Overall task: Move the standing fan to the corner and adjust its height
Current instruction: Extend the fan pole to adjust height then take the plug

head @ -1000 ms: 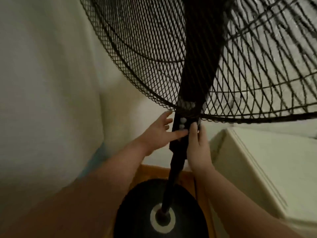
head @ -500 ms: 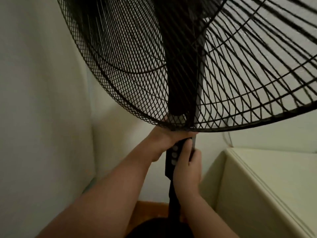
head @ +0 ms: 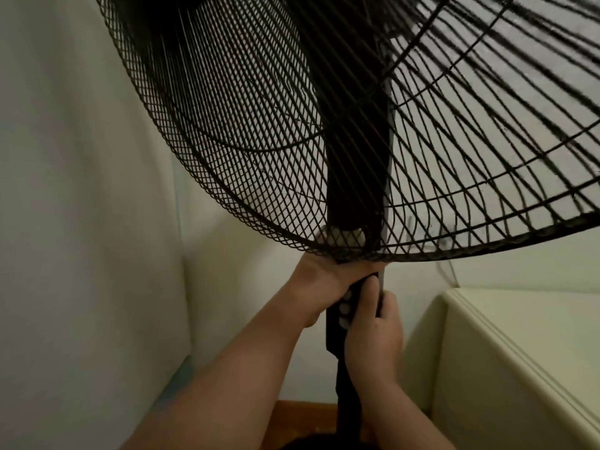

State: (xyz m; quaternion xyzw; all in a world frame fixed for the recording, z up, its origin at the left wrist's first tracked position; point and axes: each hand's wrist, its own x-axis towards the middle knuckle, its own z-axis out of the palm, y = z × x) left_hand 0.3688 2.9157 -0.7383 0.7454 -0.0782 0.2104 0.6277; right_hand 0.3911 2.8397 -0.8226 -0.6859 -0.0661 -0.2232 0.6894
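Note:
The black standing fan fills the upper view, its wire cage (head: 246, 151) tilted over my hands and a dark blade showing behind the wires. Below the cage runs the black stem with a control panel (head: 345, 308) of pale buttons, and the pole (head: 345, 407) goes down out of view. My left hand (head: 319, 284) wraps the stem just under the cage rim. My right hand (head: 373, 336) grips the control section from the right, thumb on its front. The fan's base is hidden below the frame.
Pale walls meet in a corner (head: 181, 254) right behind the fan. A cream cabinet (head: 519, 345) stands close on the right, a thin cord (head: 449, 271) hanging above it. A strip of wooden floor (head: 302, 417) shows between my forearms.
Both hands went from lightly touching the button panel to gripping the stem. The view tilted upward, so the round base dropped out of sight. The last half second shows almost no movement.

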